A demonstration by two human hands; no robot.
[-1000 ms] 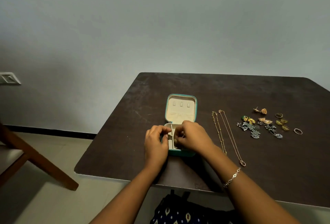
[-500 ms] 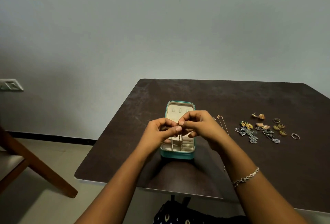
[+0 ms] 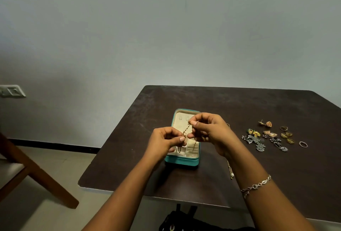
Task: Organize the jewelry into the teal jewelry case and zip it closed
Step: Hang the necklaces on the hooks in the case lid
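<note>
Above the open teal jewelry case (image 3: 181, 161) on the table (image 3: 239, 105), the left hand (image 3: 164, 142) and right hand (image 3: 208, 131) each pinch a thin beaded chain (image 3: 186, 129) held taut between them, with loose earrings and rings (image 3: 267, 135) lying to the right.

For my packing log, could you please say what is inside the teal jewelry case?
Cream ring rolls show. The left hand and right hand, pinching a chain, hide the middle of the case.
</note>
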